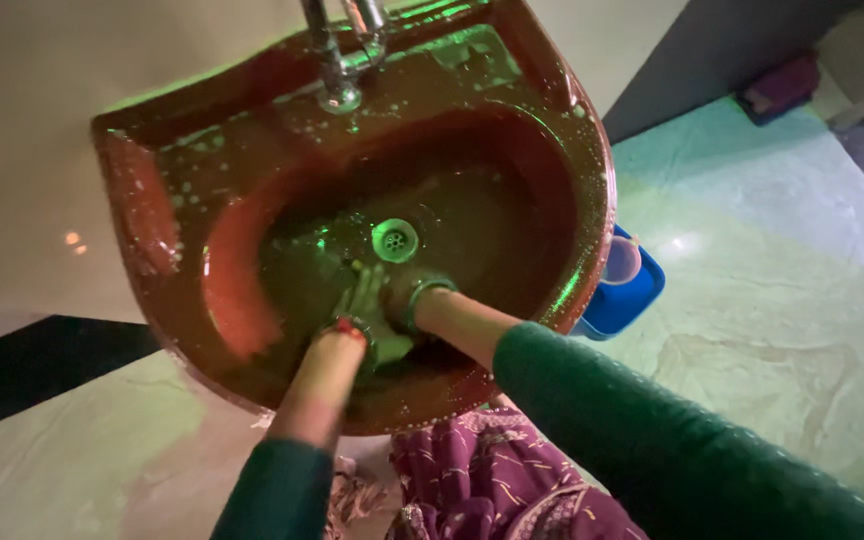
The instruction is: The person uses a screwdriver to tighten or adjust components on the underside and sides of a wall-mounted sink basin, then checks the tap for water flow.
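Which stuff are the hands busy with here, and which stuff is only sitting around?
In use:
left hand
right hand
reddish-brown sink
drain

Lying about:
metal tap
blue tub on the floor
pink cup inside the tub

Blue plastic tub (632,300) on the floor just right of the basin rim, a pale pink cup (620,260) standing inside it. Pale green glossy marbled floor tiles (782,270) with a light glare spot. Black floor strip (32,365) at left. Dark red bag-like item (780,88), blurred, at top right near a grey wall panel (722,50). Cream wall (22,150) behind.
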